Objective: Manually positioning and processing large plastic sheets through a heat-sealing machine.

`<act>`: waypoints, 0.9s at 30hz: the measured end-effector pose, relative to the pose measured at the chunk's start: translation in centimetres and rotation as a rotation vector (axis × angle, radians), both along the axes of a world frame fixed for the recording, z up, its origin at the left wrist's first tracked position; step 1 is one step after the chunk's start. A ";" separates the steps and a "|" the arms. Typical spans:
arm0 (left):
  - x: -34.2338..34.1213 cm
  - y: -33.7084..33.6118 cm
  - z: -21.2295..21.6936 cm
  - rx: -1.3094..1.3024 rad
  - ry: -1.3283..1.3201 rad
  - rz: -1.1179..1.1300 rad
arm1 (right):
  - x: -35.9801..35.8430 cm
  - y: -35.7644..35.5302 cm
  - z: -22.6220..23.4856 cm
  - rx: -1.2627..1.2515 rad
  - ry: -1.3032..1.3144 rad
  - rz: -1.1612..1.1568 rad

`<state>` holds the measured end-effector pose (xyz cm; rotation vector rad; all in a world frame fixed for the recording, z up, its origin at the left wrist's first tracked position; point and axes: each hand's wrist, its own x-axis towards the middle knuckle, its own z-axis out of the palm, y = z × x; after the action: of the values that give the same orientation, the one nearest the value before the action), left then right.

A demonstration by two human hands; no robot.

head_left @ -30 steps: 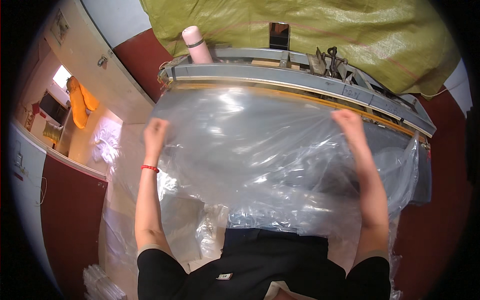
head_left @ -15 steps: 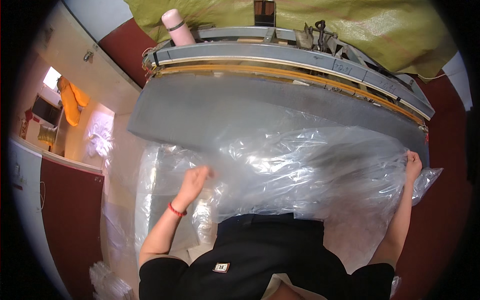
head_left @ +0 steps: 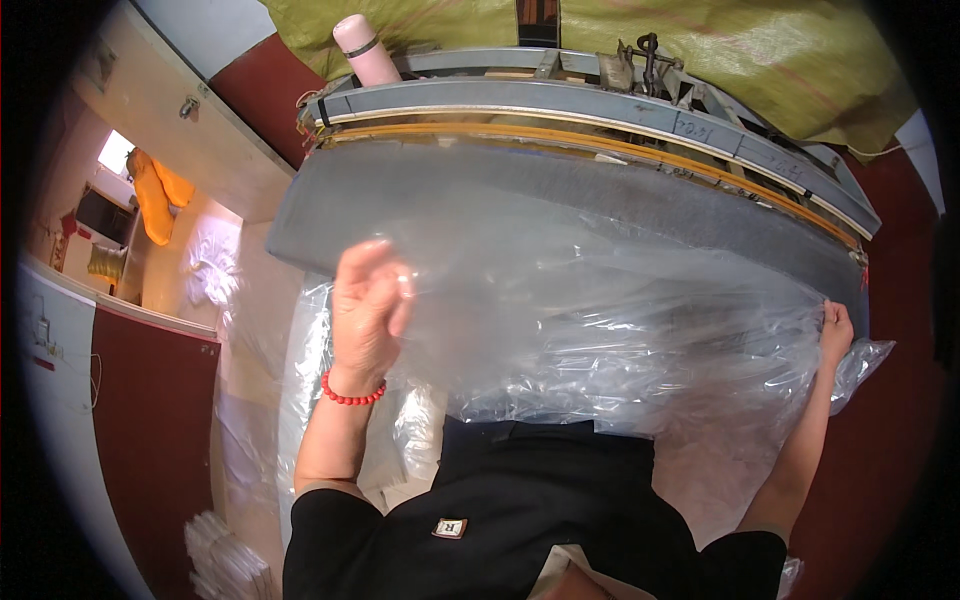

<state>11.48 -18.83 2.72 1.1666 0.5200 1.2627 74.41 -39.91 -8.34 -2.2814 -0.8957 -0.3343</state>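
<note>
A large clear plastic sheet (head_left: 620, 320) is stretched between my hands in front of a grey padded table (head_left: 560, 185). My left hand (head_left: 368, 305), with a red bead bracelet at the wrist, grips the sheet's left edge at mid height. My right hand (head_left: 834, 330) is pinched on the sheet's far right edge, near the table's right end. The plastic hangs down over my black shirt.
A metal machine frame (head_left: 600, 95) with a yellow strip runs along the table's far side. A pink bottle (head_left: 360, 45) stands on its left end. Olive-green sacking (head_left: 780, 60) lies behind. More clear plastic (head_left: 300, 380) is piled on the floor at left, beside a dark red cabinet (head_left: 150, 440).
The sheet was spread up over the table with both hands high; it has since been pulled down toward me. My left hand has risen again and my right stays at the right edge.
</note>
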 end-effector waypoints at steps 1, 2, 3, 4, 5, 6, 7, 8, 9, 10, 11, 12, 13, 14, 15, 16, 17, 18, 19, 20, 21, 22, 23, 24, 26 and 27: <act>-0.6 0.4 -0.2 -0.018 0.009 0.049 | -0.1 0.1 0.1 0.005 0.022 0.012; -1.2 0.9 -1.4 -0.013 0.010 0.049 | -0.1 0.0 0.1 0.009 0.023 0.011; -2.1 1.5 -3.3 -0.185 0.179 0.127 | -0.1 0.3 0.1 0.009 0.010 0.033; -2.8 2.2 -5.3 -0.357 0.346 0.202 | -0.1 0.4 0.0 0.007 -0.006 0.049; -3.5 2.2 -7.3 -0.414 0.375 0.204 | -0.3 0.7 0.0 0.015 -0.004 0.047; -4.1 1.7 -8.9 -0.475 0.404 0.202 | -0.5 0.7 0.1 0.024 -0.006 0.038; -4.1 1.0 -9.0 -0.471 0.406 0.200 | -0.7 0.7 0.1 0.033 -0.007 0.031; -3.9 0.3 -9.0 -0.479 0.453 0.209 | -0.5 0.6 -0.1 0.035 -0.005 0.029; -3.8 -0.3 -9.1 -0.487 0.497 0.218 | -0.2 0.5 -0.1 0.032 0.007 0.021; -4.0 -0.8 -9.3 -0.485 0.496 0.216 | 0.0 0.3 -0.2 0.028 0.020 0.013; -4.1 -1.2 -9.5 -0.499 0.497 0.189 | 0.1 0.1 -0.2 0.030 0.019 0.012; -4.4 -1.7 -9.6 -0.512 0.499 0.167 | 0.1 0.1 -0.2 0.032 0.014 0.019; -4.8 -2.2 -10.0 -0.523 0.534 0.158 | 0.0 0.2 -0.1 0.034 0.009 0.025; -5.3 -2.8 -10.6 -0.521 0.535 0.159 | 0.1 0.2 -0.3 0.036 0.010 0.025; -5.5 -3.3 -10.9 -0.530 0.609 0.090 | 0.3 0.2 -0.4 0.048 0.016 0.031; -5.8 -3.7 -11.1 -0.538 0.682 0.021 | 0.3 0.2 -0.6 0.060 0.023 0.037; -6.0 -3.9 -11.1 -0.537 0.748 -0.059 | 0.4 0.2 -0.6 0.062 0.024 0.037; -6.6 -3.7 -12.0 -0.536 0.748 -0.051 | 0.2 0.5 -0.5 0.057 0.022 0.032; -7.2 -3.0 -13.3 -0.272 0.854 0.104 | 0.1 0.6 -0.5 0.052 0.021 0.025; -8.0 -2.7 -14.5 -0.002 0.947 0.258 | 0.1 0.8 -0.5 0.054 0.023 0.029; -5.8 -1.1 -11.9 0.219 0.968 0.424 | 0.4 0.2 -0.5 0.048 0.002 0.019; -4.2 0.2 -9.8 0.281 0.984 0.461 | 0.4 -0.2 -0.5 0.047 -0.014 0.015; -3.1 1.5 -8.1 0.343 1.002 0.506 | 0.3 -0.2 -0.3 0.047 -0.014 0.016; -2.1 3.1 -7.1 0.513 1.064 0.493 | 0.1 -0.1 -0.1 0.025 -0.016 0.003; -0.1 6.8 -6.8 0.687 1.121 0.534 | 0.1 0.2 0.1 0.009 -0.021 -0.004; 0.8 8.4 -7.2 0.690 1.120 0.589 | 0.5 0.4 -0.3 0.028 0.005 -0.006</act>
<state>12.30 -10.39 -4.50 2.4449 1.3854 1.1993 74.87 -39.49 -8.60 -2.2582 -0.8770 -0.3418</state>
